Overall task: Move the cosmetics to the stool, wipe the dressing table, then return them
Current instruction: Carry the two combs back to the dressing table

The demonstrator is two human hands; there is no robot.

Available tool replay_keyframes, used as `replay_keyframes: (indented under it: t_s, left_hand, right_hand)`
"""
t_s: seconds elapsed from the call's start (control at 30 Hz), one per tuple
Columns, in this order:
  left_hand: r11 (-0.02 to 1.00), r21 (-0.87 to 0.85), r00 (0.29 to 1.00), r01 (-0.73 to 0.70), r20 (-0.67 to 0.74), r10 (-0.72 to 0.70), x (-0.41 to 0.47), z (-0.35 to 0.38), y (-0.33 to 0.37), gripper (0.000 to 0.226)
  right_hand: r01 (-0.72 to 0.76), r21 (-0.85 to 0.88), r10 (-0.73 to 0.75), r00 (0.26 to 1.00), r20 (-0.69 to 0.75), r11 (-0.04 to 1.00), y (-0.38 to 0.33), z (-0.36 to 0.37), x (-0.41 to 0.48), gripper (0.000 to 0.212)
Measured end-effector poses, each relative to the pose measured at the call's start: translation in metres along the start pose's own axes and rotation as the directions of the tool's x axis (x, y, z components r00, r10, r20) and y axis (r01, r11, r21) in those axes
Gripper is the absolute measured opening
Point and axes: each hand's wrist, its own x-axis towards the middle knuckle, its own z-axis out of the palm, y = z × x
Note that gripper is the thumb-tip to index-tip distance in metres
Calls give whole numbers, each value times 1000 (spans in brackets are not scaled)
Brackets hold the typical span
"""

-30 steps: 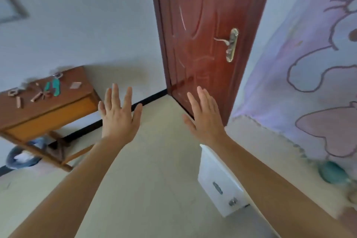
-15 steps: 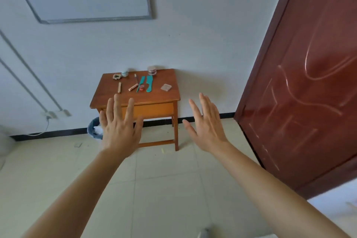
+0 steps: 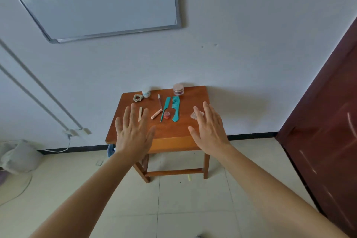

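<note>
A small wooden dressing table (image 3: 173, 131) stands against the white wall ahead. On it lie a teal wide comb (image 3: 175, 108), a teal tail comb (image 3: 165, 108), a small red pot (image 3: 166, 114), a thin pencil (image 3: 159, 100), a beige stick (image 3: 156, 116), a pale stick (image 3: 140, 114), a beaded hair tie (image 3: 137, 98), a white jar (image 3: 146, 92), a pink jar (image 3: 178, 89) and a clear flat compact (image 3: 195, 115). My left hand (image 3: 133, 133) and my right hand (image 3: 209, 131) are held up in front of the table, fingers spread, holding nothing.
A whiteboard (image 3: 100, 0) hangs on the wall above. A dark red door (image 3: 326, 121) stands at the right. A blue bin (image 3: 110, 150) sits behind the table's left legs. A white bag (image 3: 19, 156) and a cable lie at the left. Tiled floor stretches between me and the table.
The view has swung left from the door to face the table, which now sits centred and nearer. Both hands stay raised and spread, holding nothing.
</note>
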Motion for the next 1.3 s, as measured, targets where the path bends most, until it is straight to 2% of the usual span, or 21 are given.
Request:
replay_keyframes:
  t_s: [0.17,0.33,0.47,0.57,0.7,0.77,0.93,1.07,1.2,1.3]
  left_hand:
    - [996,-35,996,82,20,-81,84,5,-29,68]
    - [995,-79,998,53,28,-51,159,24,-50,63]
    - [994,-106,997,-5,72,13,225,58,-58,61]
    - [992,-106,986,-71,142,86,268,86,-63,62]
    - [972,-55,936,-229,261,236,323,115,-69,62]
    - [966,-75,915,-247,310,258,348,127,-69,59]
    - [964,-235,882,-123,419,214,383,170,-49,48]
    - [965,-261,839,-19,522,157,386,217,-33,50]
    - [991,-131,831,-31,548,98,376,254,-27,56]
    - [999,-23,864,-38,502,45,373,268,-26,59]
  right_hand:
    - [22,-20,-21,999,42,1000,-7,19,97,73]
    - [41,-63,-36,996,82,997,-11,46,165,76]
    - [1,-94,10,993,117,996,-7,78,209,69]
    - [-81,-89,97,978,183,993,-4,96,238,69]
    - [-156,-140,185,958,221,978,2,115,274,69]
    - [-196,-155,230,942,246,968,6,123,288,66]
    - [-229,-131,261,902,345,965,22,155,311,59]
    - [-212,-105,237,874,424,972,36,192,320,65]
    - [-202,-92,221,843,490,975,37,221,312,81]
    - [-191,-106,219,837,501,976,42,230,307,84]
